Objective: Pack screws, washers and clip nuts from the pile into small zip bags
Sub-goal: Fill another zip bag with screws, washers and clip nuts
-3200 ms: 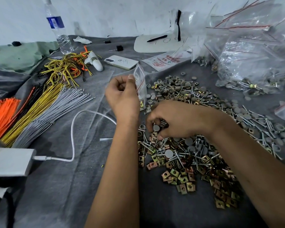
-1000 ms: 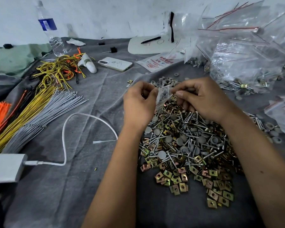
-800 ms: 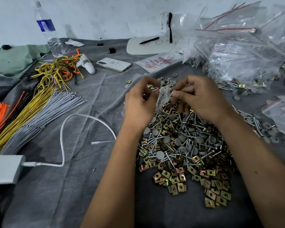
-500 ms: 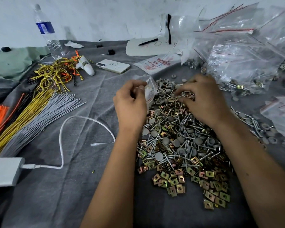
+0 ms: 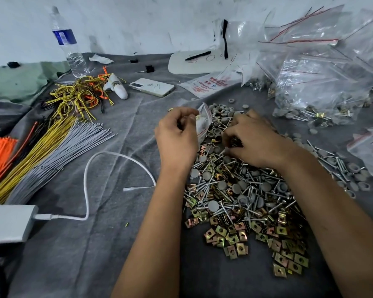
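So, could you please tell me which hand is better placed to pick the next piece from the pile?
The right hand: its fingers already reach into the mixed metal hardware pile, while the left hand holds the small clear zip bag.

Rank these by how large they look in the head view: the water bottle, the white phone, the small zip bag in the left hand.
1. water bottle
2. white phone
3. small zip bag, partly hidden by the left hand; it is also nearer the camera, so its true size stays unsure.
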A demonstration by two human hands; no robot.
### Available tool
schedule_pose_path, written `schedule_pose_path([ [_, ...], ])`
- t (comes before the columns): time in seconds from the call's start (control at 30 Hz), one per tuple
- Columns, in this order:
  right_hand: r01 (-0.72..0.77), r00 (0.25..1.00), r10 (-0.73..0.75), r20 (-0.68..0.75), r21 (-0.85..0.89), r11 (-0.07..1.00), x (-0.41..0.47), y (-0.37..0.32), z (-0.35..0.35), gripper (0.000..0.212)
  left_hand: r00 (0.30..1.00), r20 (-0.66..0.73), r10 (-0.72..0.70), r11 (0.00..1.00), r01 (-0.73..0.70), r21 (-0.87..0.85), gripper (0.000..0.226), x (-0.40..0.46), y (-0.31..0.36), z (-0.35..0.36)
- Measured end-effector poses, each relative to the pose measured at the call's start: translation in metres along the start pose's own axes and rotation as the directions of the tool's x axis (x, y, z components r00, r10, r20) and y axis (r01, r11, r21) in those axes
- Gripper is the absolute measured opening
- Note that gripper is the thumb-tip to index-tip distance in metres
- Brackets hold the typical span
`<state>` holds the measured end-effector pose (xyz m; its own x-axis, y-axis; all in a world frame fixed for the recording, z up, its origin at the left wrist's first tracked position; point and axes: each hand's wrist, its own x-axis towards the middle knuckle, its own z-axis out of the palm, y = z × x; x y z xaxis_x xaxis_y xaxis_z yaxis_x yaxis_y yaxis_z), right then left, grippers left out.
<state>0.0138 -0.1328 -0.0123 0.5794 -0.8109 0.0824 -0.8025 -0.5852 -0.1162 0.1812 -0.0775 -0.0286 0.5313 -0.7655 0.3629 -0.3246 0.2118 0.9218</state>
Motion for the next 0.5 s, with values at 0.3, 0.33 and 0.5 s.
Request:
schedule_pose_path([
  [0.3,0.056,0.933,0.174,-0.315,0.606,0.794,-0.011,0.020,-0.005,0.014,0.978,0.200,-0.059,0.995,0.042,0.090,0.009,-0.006,0.004,0.004],
  [0.33,0.050,0.932,0.188,-0.310,0.624,0.780,-0.012,0.022,-0.004,0.014,0.974,0.216,-0.066,0.993,0.043,0.113,0.007,-0.006,0.003,0.005],
  [0.5,0.115,0.909,0.229,-0.347,0.739,0.664,-0.012,0.022,-0.005,0.015,0.965,0.248,-0.083,0.992,0.056,0.117,0.004,-0.008,0.001,0.007],
])
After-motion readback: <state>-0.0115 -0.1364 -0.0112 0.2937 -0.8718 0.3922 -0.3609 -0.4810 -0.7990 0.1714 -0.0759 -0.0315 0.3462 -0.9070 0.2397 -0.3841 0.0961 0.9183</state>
